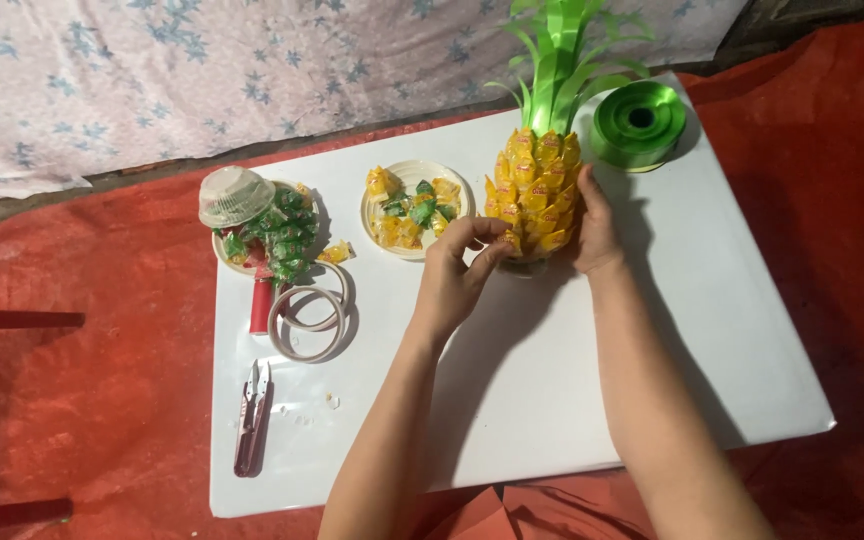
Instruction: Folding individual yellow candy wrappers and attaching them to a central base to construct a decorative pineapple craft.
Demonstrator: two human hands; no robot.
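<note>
Between both hands, upright candy pineapple (535, 190) on white board (572, 380). Left hand (459, 272) pinching yellow candy against its lower side; right hand (595, 228) cupping opposite side. Beyond left hand, plate of candies (392, 232).

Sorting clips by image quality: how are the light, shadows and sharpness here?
Head view: light is uneven, brightest on the white board; the left hand and right hand cast soft dark shadows toward the viewer; the candy pineapple looks fairly sharp; corners darken.

Yellow candy wrappers (535, 190) cover pineapple shape; yellow & green wrapped candies (412, 210) on mid plate, green ones (282, 235) on left plate.
</note>
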